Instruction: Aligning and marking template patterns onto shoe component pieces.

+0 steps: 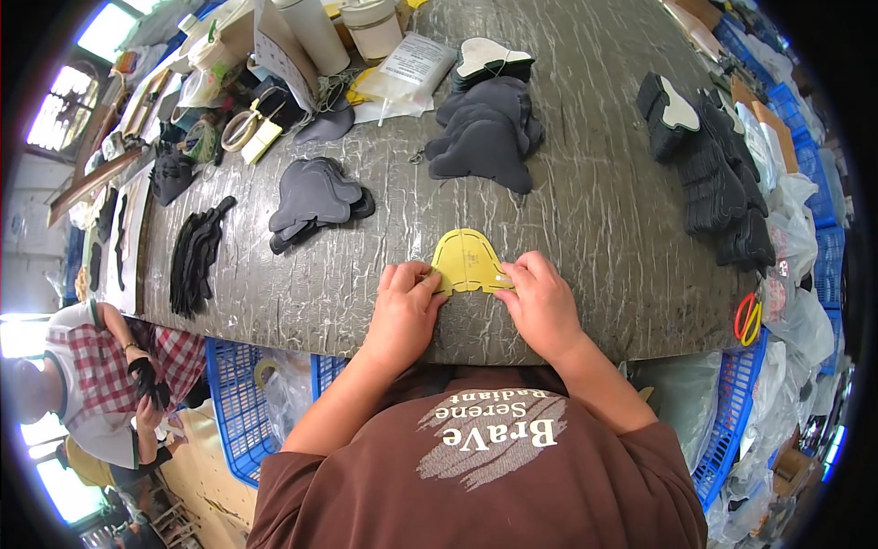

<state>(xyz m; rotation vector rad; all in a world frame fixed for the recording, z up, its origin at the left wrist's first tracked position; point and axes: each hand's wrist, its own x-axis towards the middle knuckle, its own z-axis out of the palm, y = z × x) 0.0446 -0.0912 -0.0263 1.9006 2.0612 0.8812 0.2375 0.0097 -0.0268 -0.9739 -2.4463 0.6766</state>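
Note:
A yellow, arch-shaped template [467, 259] with slots along its edge lies near the table's front edge, held at its two lower corners. My left hand [403, 306] pinches its left corner between thumb and fingers. On the opposite corner, my right hand [541, 300] has its thumb and fingers closed. Whether a piece lies under the template, I cannot tell. Beyond it sits a pile of dark grey cut pieces [485, 137]. A smaller pile of similar grey pieces [317, 197] is to the left.
Black strips [197, 256] lie at the left, and stacked black pieces [718, 183] at the right. Scissors [748, 319] with red and yellow handles rest by the right edge. Jars [373, 27] stand at the back. Blue baskets [236, 412] flank me; another person [101, 375] works at left.

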